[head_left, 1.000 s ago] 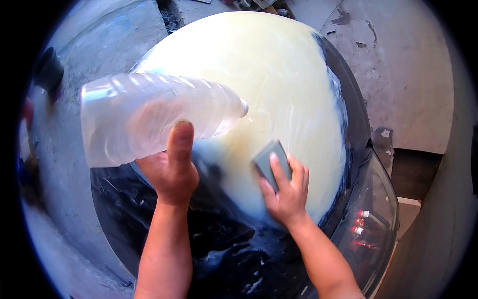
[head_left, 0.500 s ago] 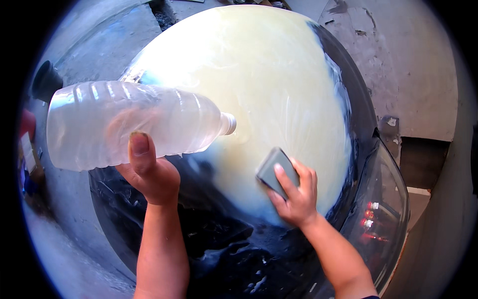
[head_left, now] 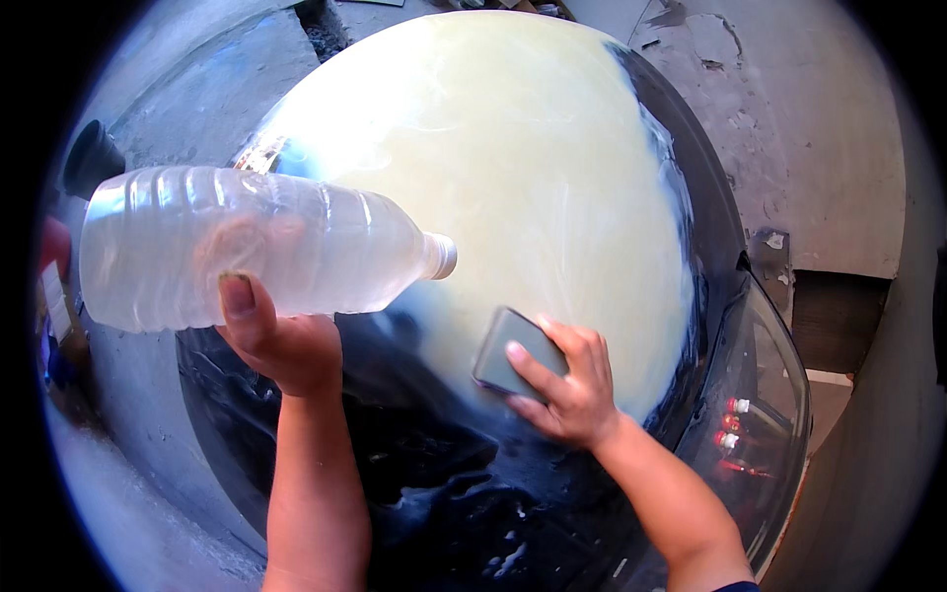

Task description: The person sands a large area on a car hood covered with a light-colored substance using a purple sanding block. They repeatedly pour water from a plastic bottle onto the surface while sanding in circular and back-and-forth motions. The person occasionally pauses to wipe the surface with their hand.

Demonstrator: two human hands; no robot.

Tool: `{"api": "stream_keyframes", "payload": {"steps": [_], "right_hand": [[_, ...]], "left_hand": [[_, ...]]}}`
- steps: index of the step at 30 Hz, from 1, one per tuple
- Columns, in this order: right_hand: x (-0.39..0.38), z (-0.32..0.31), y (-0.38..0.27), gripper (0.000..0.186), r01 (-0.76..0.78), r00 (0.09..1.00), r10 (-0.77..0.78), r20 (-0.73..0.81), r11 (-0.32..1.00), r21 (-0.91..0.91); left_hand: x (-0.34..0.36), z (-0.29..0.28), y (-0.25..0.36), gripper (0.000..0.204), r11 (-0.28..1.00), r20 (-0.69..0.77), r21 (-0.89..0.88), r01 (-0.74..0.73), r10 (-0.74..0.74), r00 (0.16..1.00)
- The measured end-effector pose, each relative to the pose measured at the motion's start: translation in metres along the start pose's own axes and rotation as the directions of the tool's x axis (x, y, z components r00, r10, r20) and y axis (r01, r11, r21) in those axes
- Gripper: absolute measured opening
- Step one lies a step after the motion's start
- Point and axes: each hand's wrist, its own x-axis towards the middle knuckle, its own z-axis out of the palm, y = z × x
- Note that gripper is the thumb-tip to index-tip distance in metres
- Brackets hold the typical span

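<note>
My left hand (head_left: 281, 340) is wrapped round a large translucent plastic bottle (head_left: 256, 247), thumb on the near side and fingers behind it. The bottle lies nearly level above the panel, its mouth pointing right. My right hand (head_left: 577, 385) grips a flat grey sanding block (head_left: 518, 350), which rests on the lower part of a rounded, glossy vehicle panel (head_left: 513, 178). Most of that panel is pale cream; its near part and right rim are black, with wet streaks and pooled liquid near my arms. The block's underside is hidden.
A clear lamp cover (head_left: 740, 424) with red and white pieces inside adjoins the panel at the right. A dark bucket-like container (head_left: 92, 160) stands at the far left on the grey floor (head_left: 212, 99). Beyond the panel's right side lie scraped boards (head_left: 799, 148) and a dark recess (head_left: 838, 321).
The sanding block and my right hand have slid left and slightly toward me across the panel. My left hand has shifted slightly left with the bottle.
</note>
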Motion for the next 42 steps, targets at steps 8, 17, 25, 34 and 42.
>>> {"api": "stream_keyframes", "payload": {"steps": [8,17,25,34,42], "right_hand": [[0.145,0.045,0.030,0.044,0.000,0.984,-0.015,-0.176,0.996,-0.085],[0.014,0.005,-0.003,0.051,0.072,0.997,-0.073,0.029,0.997,0.012],[0.137,0.039,0.034,0.045,-0.119,0.982,0.104,-0.156,0.989,-0.087],[0.046,0.030,0.011,0.049,-0.158,0.985,0.145,-0.097,0.977,-0.143],[0.096,0.040,0.033,0.051,-0.308,0.942,0.280,-0.188,0.941,-0.142]], "left_hand": [[0.000,0.005,0.001,0.057,0.998,0.005,0.001,-0.056,0.056,0.998],[0.000,-0.006,-0.005,0.057,0.968,-0.143,0.251,0.016,0.021,0.989],[0.000,0.012,0.005,0.062,0.994,-0.094,0.104,0.026,-0.017,0.995],[-0.004,0.021,0.010,0.060,0.972,0.071,0.230,-0.044,0.028,0.997],[0.000,0.027,0.006,0.045,0.988,0.124,0.116,-0.100,0.086,0.989]]}}
